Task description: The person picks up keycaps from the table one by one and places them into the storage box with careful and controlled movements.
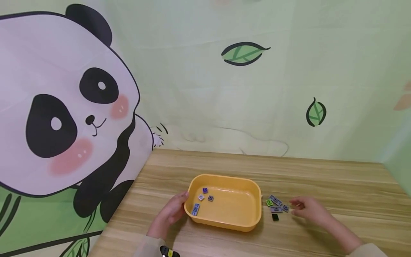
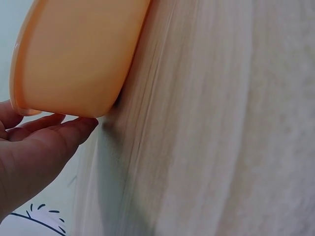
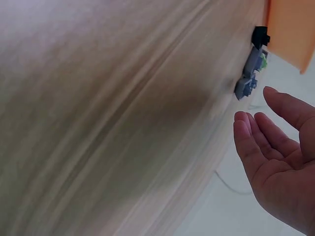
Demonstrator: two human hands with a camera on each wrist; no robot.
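Observation:
A yellow-orange plastic tray [image 1: 224, 225] stands on the table. My left hand [image 1: 171, 210] rests against its left end, with the fingers touching the outer wall and rim. Inside the tray lie a purple-blue brick [image 1: 205, 190], a white brick [image 1: 201, 197], a dark grey brick [image 1: 210, 198] and a longer blue-grey brick [image 1: 195, 209]. Beside the tray's right end, a green brick [image 1: 269, 203], a black brick [image 1: 275, 217] and several blue-grey bricks [image 1: 276, 210] lie close together. My right hand [image 1: 309, 210] hovers just right of them, thumb and fingers apart, holding nothing.
The wooden table [image 1: 337, 178] runs back to a pale green cloth wall [image 1: 192, 71] printed with leaves. A large printed panda [image 1: 64, 125] covers the cloth along the table's left edge.

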